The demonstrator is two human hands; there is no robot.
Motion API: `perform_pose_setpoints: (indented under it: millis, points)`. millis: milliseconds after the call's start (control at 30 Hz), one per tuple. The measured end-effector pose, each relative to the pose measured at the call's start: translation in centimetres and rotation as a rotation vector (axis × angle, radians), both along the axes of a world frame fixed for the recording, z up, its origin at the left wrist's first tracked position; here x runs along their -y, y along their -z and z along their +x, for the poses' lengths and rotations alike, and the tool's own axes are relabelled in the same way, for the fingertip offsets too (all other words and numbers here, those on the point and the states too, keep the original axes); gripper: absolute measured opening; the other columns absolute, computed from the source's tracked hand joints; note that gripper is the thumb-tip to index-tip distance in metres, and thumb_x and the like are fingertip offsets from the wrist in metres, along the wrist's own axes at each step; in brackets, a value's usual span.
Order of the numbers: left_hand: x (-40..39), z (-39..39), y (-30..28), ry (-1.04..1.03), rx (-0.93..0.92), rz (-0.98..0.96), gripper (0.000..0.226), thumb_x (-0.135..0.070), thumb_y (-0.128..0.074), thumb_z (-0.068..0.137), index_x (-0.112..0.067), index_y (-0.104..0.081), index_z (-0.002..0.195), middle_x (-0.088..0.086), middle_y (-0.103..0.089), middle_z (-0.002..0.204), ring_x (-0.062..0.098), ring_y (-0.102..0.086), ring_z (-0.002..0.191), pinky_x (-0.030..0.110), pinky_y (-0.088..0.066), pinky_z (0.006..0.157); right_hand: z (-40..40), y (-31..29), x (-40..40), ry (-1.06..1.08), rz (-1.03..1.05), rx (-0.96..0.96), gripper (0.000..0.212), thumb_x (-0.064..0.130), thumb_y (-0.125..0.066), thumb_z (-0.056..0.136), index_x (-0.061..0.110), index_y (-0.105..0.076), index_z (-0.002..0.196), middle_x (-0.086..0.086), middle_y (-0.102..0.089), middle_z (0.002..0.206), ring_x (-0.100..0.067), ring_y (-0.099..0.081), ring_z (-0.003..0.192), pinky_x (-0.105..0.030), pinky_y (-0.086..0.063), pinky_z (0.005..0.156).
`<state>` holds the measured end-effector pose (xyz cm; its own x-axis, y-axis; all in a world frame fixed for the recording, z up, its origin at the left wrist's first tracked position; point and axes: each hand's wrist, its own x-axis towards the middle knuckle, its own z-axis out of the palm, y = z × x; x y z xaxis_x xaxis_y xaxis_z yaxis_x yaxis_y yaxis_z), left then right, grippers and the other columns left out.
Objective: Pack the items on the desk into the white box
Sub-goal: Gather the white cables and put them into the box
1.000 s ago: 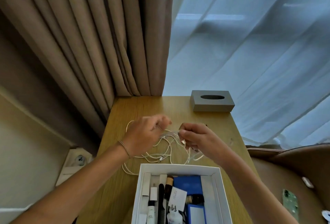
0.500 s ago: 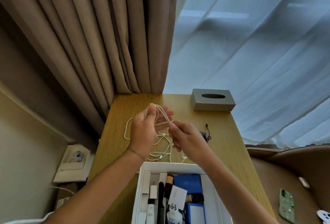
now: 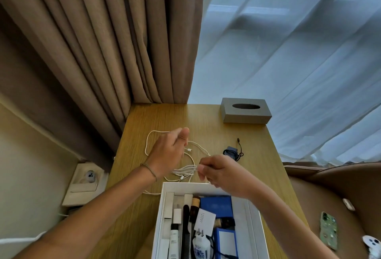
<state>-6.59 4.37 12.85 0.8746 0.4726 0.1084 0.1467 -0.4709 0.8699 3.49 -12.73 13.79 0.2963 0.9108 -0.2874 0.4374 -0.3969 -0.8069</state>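
White box (image 3: 167,217) sits at the near edge of the wooden tabletop (image 3: 257,166), already holding bottles, a charger and blue cartons. Just beyond its far rim the right hand (image 3: 222,173) pinches a bunch of white cable (image 3: 183,171). The left hand (image 3: 168,152) hovers over the cable's loops, fingers loosely curled, holding nothing clearly. Farther right lies a small black cord (image 3: 234,152); a grey tissue box (image 3: 245,111) stands farthest.

Left forearm: I see it enter from 7 o'clock, a thin band on the wrist. Left grip (image 3: 171,151): back toward me, fingers loosely curled, thumb tip up at 12 o'clock. Right forearm: enters from 5 o'clock. Right grip (image 3: 220,173): fingers curled, thumb and forefinger pinching white strands at its 9 o'clock side.
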Motion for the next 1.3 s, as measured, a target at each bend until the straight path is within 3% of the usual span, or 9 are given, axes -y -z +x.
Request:
perform_pose_setpoints:
  millis: [100,233,400,533,667,800,900,1133,1300]
  points:
    - [0.5,-0.3,0.1,0.279,-0.157,0.046,0.076,-0.094,-0.016,0.069,-0.031,-0.058,0.072,-0.004,-0.062,0.063,0.001,-0.053,0.050,0.025,-0.046,0.051,1.2,-1.0,0.0,-0.008,0.001,0.057,0.029,0.033,-0.053,0.102,0.030,-0.065,0.076,0.008,-0.054,0.061,-0.007,-0.047,0.055,-0.028,-0.043,0.058]
    - [1.3,-0.4,1.0,0.476,-0.384,0.073,0.056,-0.081,-0.048,0.081,-0.028,-0.064,0.088,0.001,-0.071,0.068,0.000,-0.058,0.048,0.016,-0.043,0.046,2.1,-1.3,-0.5,0.034,0.042,0.138,0.027,0.036,-0.062,0.097,0.025,-0.067,0.073,0.006,-0.057,0.060,-0.007,-0.047,0.053,-0.023,-0.040,0.052]
    - [2.3,-0.6,1.3,0.273,-0.149,-0.099,0.060,-0.062,-0.037,0.098,-0.014,-0.069,0.083,0.007,-0.072,0.071,0.011,-0.059,0.053,0.028,-0.050,0.055,1.8,0.0,-0.8,0.213,0.234,0.072,0.025,0.037,-0.060,0.099,0.021,-0.067,0.080,0.005,-0.058,0.062,-0.010,-0.051,0.054,-0.025,-0.044,0.054]
    - [3.3,-0.7,1.3,0.052,0.041,-0.342,0.037,-0.046,-0.042,0.100,-0.025,-0.071,0.110,-0.003,-0.077,0.084,0.011,-0.059,0.057,0.020,-0.045,0.046,0.6,0.7,-1.0,0.304,0.341,-0.101,0.031,0.038,-0.052,0.102,0.033,-0.070,0.077,0.004,-0.056,0.060,-0.017,-0.048,0.056,-0.034,-0.041,0.055]
    - [3.2,0.0,0.4,-0.134,0.153,-0.733,0.052,-0.041,-0.033,0.104,-0.004,-0.067,0.115,0.014,-0.076,0.105,0.029,-0.073,0.097,0.039,-0.060,0.079,-1.7,2.2,-1.4,0.317,0.315,-0.263,0.036,0.027,-0.047,0.106,0.028,-0.069,0.077,0.010,-0.054,0.058,-0.006,-0.045,0.052,-0.024,-0.038,0.054]
    - [2.3,0.8,-1.0,-0.233,0.211,-0.921,0.052,-0.045,-0.031,0.105,-0.007,-0.063,0.090,0.016,-0.075,0.085,0.029,-0.073,0.073,0.037,-0.061,0.064,-4.6,4.5,-1.6,0.273,0.172,-0.267,0.033,0.027,-0.044,0.107,0.018,-0.065,0.084,0.010,-0.053,0.056,-0.007,-0.044,0.051,-0.024,-0.038,0.052]
    - [1.2,0.8,-1.0,-0.321,0.192,-0.729,0.047,-0.050,-0.035,0.103,-0.016,-0.056,0.079,0.000,-0.057,0.058,0.012,-0.051,0.046,0.023,-0.044,0.043,-5.9,5.2,-1.0,0.158,0.081,-0.127,0.033,0.031,-0.041,0.108,0.024,-0.064,0.086,0.007,-0.051,0.062,-0.008,-0.043,0.053,-0.025,-0.037,0.053]
    - [1.2,-0.3,1.2,-0.076,-0.003,-0.032,0.049,-0.050,-0.034,0.101,-0.010,-0.054,0.080,-0.011,-0.038,0.054,0.003,-0.031,0.041,0.022,-0.025,0.044,-3.0,0.3,0.5,0.001,0.065,0.039,0.029,0.032,-0.050,0.104,0.029,-0.060,0.077,0.004,-0.059,0.066,-0.008,-0.047,0.053,-0.022,-0.043,0.053]
    - [2.8,-0.6,0.4,0.135,-0.078,-0.109,0.092,-0.090,-0.012,0.074,-0.006,-0.050,0.067,-0.011,-0.044,0.055,0.004,-0.036,0.047,0.020,-0.031,0.051,0.7,-2.7,0.7,0.130,0.192,-0.159,0.026,0.016,-0.053,0.101,0.019,-0.064,0.078,0.006,-0.053,0.064,-0.014,-0.045,0.058,-0.025,-0.039,0.056]
